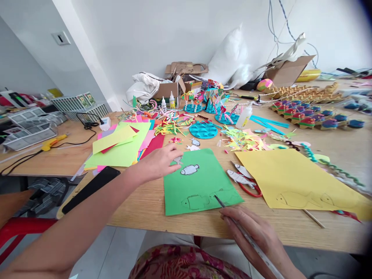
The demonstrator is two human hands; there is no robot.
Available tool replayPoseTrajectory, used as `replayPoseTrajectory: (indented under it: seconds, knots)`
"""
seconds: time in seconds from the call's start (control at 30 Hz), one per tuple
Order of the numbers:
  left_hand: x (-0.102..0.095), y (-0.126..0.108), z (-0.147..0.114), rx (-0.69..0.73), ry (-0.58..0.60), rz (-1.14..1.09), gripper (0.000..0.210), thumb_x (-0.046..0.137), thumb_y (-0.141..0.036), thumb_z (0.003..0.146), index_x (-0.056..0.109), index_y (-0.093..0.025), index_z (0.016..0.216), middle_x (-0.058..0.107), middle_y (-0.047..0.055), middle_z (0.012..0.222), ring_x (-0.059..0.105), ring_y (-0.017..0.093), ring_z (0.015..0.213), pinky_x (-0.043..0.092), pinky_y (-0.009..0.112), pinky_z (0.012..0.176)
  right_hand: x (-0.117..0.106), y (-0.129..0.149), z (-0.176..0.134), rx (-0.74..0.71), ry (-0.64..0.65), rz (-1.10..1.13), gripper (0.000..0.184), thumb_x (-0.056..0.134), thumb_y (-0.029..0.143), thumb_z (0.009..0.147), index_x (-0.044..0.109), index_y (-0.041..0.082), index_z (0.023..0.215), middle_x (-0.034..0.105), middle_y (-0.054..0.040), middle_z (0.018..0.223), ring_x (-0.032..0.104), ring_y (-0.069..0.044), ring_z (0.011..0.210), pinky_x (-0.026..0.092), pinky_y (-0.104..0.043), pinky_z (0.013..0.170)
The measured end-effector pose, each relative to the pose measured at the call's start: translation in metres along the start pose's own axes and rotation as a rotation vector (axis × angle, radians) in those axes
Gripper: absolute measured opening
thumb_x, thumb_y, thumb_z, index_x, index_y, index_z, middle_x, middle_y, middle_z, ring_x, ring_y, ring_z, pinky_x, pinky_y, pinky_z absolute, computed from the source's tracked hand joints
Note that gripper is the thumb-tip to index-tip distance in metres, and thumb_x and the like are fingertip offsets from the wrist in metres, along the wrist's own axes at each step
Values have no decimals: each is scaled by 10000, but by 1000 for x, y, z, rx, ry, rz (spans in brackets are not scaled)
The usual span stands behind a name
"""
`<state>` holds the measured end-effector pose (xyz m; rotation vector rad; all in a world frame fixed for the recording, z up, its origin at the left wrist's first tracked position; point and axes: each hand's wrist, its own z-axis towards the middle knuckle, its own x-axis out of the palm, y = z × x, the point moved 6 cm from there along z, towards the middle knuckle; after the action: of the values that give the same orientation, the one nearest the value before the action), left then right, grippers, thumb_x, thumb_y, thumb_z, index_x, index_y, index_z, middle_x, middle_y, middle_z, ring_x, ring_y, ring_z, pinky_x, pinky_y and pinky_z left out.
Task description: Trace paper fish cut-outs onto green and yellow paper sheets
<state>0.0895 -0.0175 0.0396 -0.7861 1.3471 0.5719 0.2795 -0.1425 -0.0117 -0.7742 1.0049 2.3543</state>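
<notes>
A pencil point(247, 234) is gripped in my right hand point(255, 234), its tip on the lower right of a green paper sheet point(200, 184). Two fish outlines are drawn along that sheet's near edge. My left hand point(161, 162) reaches across to the sheet's upper left corner, fingers apart, beside a small grey paper cutout point(178, 159) partly hidden by them. A white paper fish point(190, 169) with a black outline lies on the green sheet. To the right, more paper fish point(240, 178) rest on red-handled scissors point(252, 190), near a yellow sheet point(290, 174) with pencilled fish.
Coloured paper point(122, 151) is stacked at left, beside a black phone point(93, 188). Behind lie a blue scalloped disc point(203, 130), paper scraps point(247, 138) and a glue bottle point(244, 116). A yellow glue gun point(54, 142) sits far left; painted egg-carton pieces point(308, 114) stand far right.
</notes>
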Motion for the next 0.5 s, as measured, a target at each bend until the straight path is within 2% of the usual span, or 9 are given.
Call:
replayPoseTrajectory:
  seconds: [0.13,0.27,0.37,0.5]
  knots:
    - [7,12,56,10,45,106,268,505,-294,856,576,-178,1087,533,76,1082,529,220,1018,436,320,856,0,-6,4,-41,27,-28,208,445,99,863,576,223,966,669,-23,747,635,-125,642,492,-214,594]
    - [24,27,106,-8,65,127,290,499,-317,850,599,-161,1071,577,87,1011,571,223,925,455,295,765,-2,-16,5,-75,26,-46,216,461,86,849,552,214,999,674,-31,769,649,-132,664,507,-205,599]
    - [37,32,131,-1,59,147,296,499,-309,846,600,-148,1074,585,98,1011,569,232,933,450,298,762,-3,-23,4,-37,56,-39,219,460,93,852,543,210,1017,676,-35,785,661,-137,693,519,-194,613]
    - [51,33,147,28,59,168,275,493,-286,850,604,-134,1051,587,102,1010,557,224,949,437,300,798,-5,-26,3,-22,71,-13,219,452,107,862,530,218,1034,682,-34,804,671,-131,710,526,-170,624]
